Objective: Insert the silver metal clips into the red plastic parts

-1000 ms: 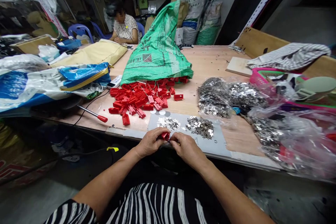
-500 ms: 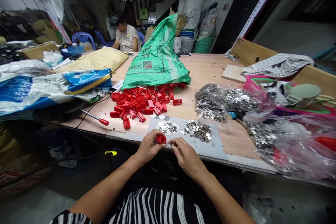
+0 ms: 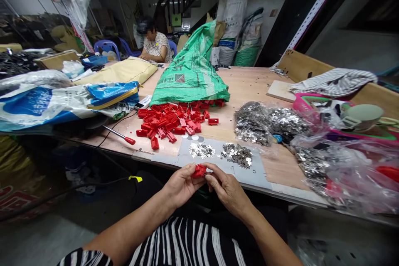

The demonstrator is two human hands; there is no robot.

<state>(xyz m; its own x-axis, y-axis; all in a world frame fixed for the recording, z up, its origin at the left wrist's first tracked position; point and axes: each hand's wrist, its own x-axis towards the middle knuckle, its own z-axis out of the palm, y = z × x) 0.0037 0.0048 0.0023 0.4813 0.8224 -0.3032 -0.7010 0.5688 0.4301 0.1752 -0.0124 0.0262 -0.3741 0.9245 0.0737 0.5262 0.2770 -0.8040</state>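
My left hand (image 3: 182, 185) holds a small red plastic part (image 3: 198, 171) between thumb and fingers, just off the table's front edge. On the part's right end, the thumb and index finger of my right hand (image 3: 222, 185) close in; anything tiny pinched there is hidden. Beyond my hands a grey mat (image 3: 218, 165) bears a pile of bright small metal pieces (image 3: 201, 150) and a darker pile of metal pieces (image 3: 237, 154). Farther back, a heap of similar red parts (image 3: 168, 120) spills from the mouth of a green woven sack (image 3: 190, 81).
To the right lie clear bags of metal pieces (image 3: 254, 122) and a pink basket (image 3: 301, 102). A lever with a red handle (image 3: 129, 140) sticks out at the left, near a blue-and-white sack (image 3: 40, 102). Across the table sits another person (image 3: 157, 48).
My hands have come together around the red part, which has turned and sits slightly lower and farther right. The thin metal piece earlier between my right fingertips no longer shows. The view has shifted slightly.
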